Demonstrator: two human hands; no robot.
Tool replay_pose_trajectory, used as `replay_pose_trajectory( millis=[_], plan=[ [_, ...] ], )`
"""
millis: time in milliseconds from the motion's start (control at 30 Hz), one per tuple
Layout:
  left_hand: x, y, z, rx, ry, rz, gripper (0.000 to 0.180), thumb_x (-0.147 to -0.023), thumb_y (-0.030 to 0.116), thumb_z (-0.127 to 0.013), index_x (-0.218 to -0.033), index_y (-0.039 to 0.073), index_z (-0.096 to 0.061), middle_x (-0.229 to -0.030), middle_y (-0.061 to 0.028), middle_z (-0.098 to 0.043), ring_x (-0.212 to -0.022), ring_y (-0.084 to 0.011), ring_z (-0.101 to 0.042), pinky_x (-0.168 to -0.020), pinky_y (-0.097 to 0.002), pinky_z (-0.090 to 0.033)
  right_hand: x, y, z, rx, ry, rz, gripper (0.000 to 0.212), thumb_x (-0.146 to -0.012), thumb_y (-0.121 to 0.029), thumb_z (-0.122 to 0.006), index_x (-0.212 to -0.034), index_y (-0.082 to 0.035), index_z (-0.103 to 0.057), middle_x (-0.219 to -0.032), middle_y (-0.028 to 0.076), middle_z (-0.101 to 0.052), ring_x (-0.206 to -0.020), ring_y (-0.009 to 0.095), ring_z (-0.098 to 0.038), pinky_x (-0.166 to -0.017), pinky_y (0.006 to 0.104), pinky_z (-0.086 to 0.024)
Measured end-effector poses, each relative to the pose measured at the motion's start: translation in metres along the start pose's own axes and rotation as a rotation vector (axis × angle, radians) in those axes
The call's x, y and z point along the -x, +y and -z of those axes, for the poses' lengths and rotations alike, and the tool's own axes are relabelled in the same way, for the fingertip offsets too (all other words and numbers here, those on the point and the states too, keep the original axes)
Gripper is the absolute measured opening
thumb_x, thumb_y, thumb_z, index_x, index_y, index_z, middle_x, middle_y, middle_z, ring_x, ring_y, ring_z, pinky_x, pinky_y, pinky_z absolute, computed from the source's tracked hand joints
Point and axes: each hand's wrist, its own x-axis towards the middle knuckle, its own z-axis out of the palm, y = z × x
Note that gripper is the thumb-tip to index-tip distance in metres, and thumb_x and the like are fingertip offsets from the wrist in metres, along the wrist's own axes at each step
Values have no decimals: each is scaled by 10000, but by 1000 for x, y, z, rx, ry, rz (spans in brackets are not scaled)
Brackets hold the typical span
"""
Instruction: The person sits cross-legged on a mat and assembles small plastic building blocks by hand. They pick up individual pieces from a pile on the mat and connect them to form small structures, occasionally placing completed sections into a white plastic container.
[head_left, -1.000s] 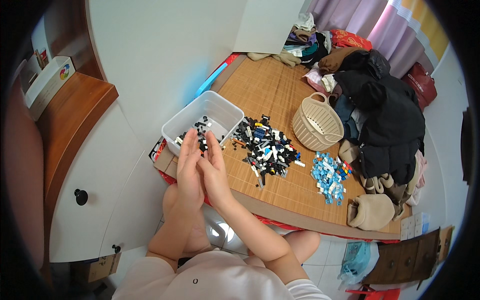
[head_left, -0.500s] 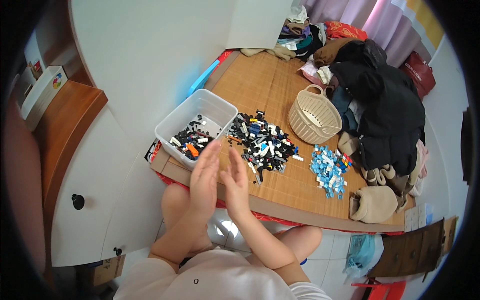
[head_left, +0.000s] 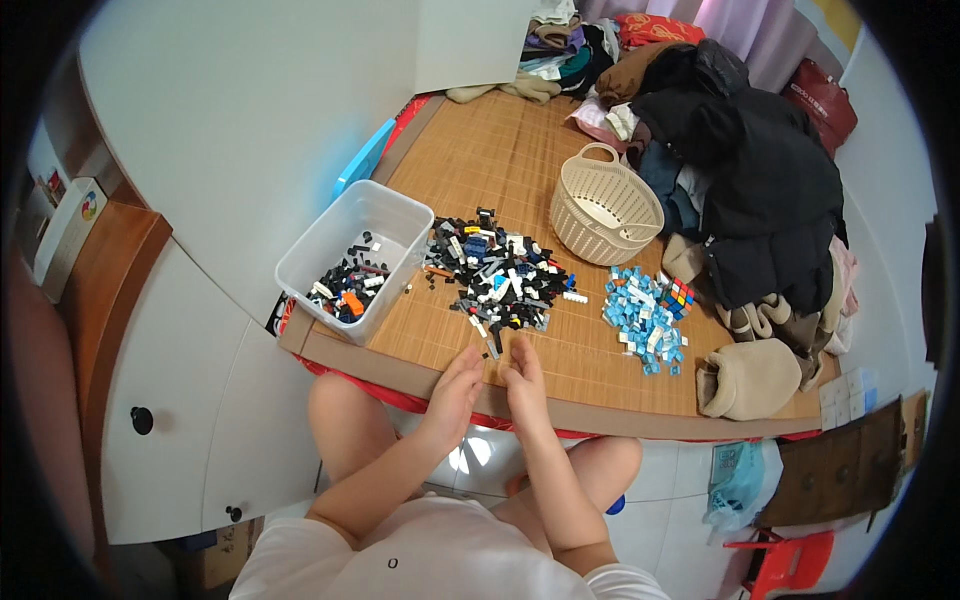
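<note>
My left hand (head_left: 455, 398) and my right hand (head_left: 525, 390) hover at the near edge of the bamboo mat (head_left: 400, 352), palms facing each other with a gap between them. Both have their fingers stretched out and hold nothing. Just beyond the fingertips spreads a loose pile of black, white and grey toy building bricks (head_left: 510, 280), its nearest pieces close to my hands. Left of it stands a clear plastic bin (head_left: 402, 222) with more bricks, one of them orange (head_left: 352, 303), at its bottom.
A heap of light-blue and white small pieces (head_left: 643, 322) lies to the right beside a colourful puzzle cube (head_left: 679, 298). Behind it stands a beige slotted basket (head_left: 580, 215). Dark clothes (head_left: 770, 210) are piled at the right, and a blue lid (head_left: 364, 158) leans by the white cabinet (head_left: 250, 120).
Both hands have moved away from the bin to the near side of the brick pile, staying open. The whole view has shifted, so the table things sit farther left.
</note>
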Motion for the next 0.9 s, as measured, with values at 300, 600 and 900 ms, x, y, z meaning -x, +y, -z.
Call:
replay_pose_trajectory(
  millis=[300,600,900],
  plan=[
    [-24,-14,-16,11,-34,-74,558,-888,94,-409,-1360,-61,-153,-1420,-168,-195,-1323,-214,-200,-1076,-323,-190,-25,35,3,155,-2,61,561,-788,48,-398,-1336,2,-288,-1268,157,-413,-1143,198,-422,-934,279,-355],
    [-32,-13,-18,27,-10,-50,540,-880,82,-412,-1346,-72,-188,-1399,-172,-240,-1302,-221,-242,-1066,-307,-217,-20,11,-4,23,25,-5,555,-796,15,-410,-1335,27,-280,-1260,147,-413,-1121,207,-436,-936,282,-356],
    [-38,-11,-15,50,-7,-20,543,-873,104,-444,-1341,-58,-223,-1367,-151,-300,-1252,-207,-328,-1039,-306,-263,-25,16,3,20,28,-36,543,-804,-4,-437,-1328,28,-296,-1223,131,-452,-1070,176,-461,-876,254,-390]
  ],
)
